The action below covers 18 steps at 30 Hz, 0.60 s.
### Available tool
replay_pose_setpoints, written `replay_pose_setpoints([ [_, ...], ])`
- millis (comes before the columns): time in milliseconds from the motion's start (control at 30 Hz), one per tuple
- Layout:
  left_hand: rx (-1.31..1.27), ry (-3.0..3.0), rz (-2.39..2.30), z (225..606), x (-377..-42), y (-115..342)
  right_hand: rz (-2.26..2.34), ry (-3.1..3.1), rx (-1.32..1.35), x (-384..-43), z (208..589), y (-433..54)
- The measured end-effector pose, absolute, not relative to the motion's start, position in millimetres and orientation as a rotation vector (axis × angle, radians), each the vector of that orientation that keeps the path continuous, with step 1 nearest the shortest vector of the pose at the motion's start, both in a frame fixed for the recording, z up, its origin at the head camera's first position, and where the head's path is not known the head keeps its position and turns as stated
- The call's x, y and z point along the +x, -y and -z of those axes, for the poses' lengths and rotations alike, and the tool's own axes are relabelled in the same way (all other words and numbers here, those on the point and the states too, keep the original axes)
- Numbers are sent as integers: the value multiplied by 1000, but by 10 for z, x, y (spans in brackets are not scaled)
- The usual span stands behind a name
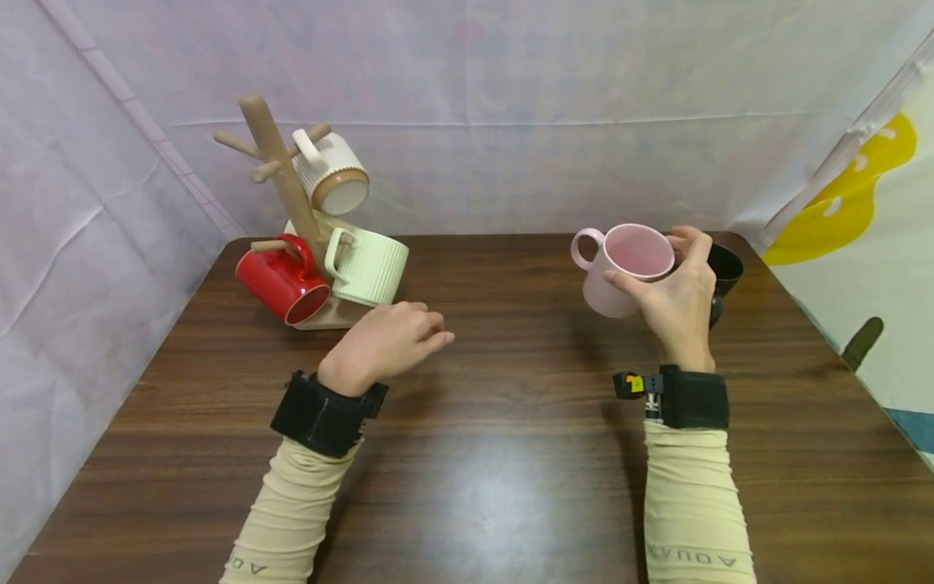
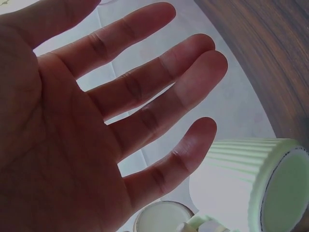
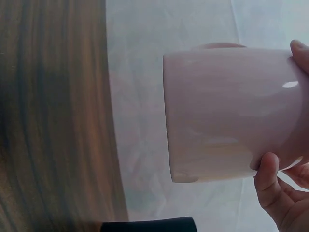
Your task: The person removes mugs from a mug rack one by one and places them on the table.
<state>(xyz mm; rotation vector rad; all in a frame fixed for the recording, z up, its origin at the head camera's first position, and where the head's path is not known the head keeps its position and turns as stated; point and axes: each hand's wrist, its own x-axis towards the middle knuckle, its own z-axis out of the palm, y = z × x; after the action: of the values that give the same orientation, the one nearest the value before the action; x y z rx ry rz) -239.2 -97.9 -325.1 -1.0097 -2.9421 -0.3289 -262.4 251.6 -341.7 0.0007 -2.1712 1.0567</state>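
Note:
My right hand (image 1: 682, 300) grips a pink mug (image 1: 613, 294) near its rim, thumb on the near side and fingers on the far right. The mug's handle points left, and the mug appears raised above the table. In the right wrist view, fingertips press on the pink mug's wall (image 3: 227, 113). Just behind the right hand is a black mug (image 1: 727, 270), partly hidden. My left hand (image 1: 390, 341) hovers with loose fingers, holding nothing, in front of a pale green ribbed mug (image 1: 374, 268). The left wrist view shows its fingers (image 2: 145, 121) spread and the green mug (image 2: 227, 179) beyond them.
A wooden mug tree (image 1: 277, 166) stands at the back left. On it hang the green mug, a red mug (image 1: 273, 284) and a white ribbed mug (image 1: 321, 166) with a tan base band. A pale curtain (image 1: 511, 122) runs behind the brown table (image 1: 496, 389).

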Motion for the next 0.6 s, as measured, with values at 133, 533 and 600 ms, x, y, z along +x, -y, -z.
replay_pose_setpoints([
  [133,-1014,2949,332,3249,-2389,976,-1051,2171,-29,-2643,3470,-2531],
  [533,-1017,2949,328,3248,-2369,977,-1064,2162,-88,-2709,3584,-2568],
  [600,-1012,2949,324,3238,-2366,973,-1064,2173,-93,-2716,3593,-2571],
])
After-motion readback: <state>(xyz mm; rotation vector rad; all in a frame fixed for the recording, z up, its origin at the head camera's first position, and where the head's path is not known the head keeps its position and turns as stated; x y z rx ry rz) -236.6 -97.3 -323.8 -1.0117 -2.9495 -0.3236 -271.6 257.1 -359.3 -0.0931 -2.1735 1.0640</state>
